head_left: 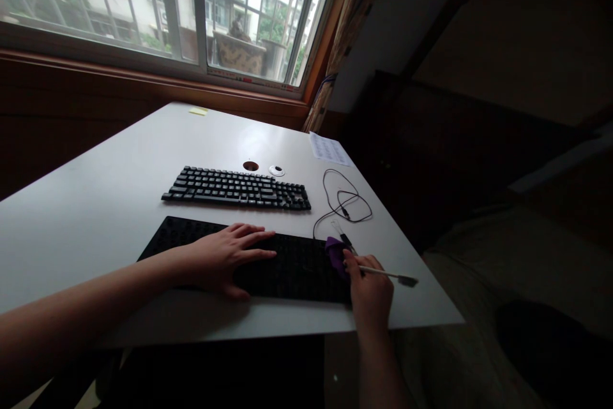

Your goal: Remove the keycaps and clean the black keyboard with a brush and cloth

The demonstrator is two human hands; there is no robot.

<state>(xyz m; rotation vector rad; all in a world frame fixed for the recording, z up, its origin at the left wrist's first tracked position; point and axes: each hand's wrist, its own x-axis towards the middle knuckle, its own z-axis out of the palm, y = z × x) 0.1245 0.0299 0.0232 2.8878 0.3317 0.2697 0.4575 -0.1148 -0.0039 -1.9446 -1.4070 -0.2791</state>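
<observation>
My left hand, fingers spread, lies on a flat black keyboard base near the table's front edge. Rows of small dark bumps show at its left end; no keycaps are visible on it. My right hand is closed at the base's right end. In its grip are a purple cloth and a thin, pale-handled brush whose grey tip points right. The cloth touches the base's right side. Just behind the cloth lies a small wire tool with a dark handle, partly covered.
Black keys lie in keyboard rows behind the base. A looped black cable rests to the right. Farther back are a round hole, a white ring, a printed sheet and a yellow note. A barred window stands beyond.
</observation>
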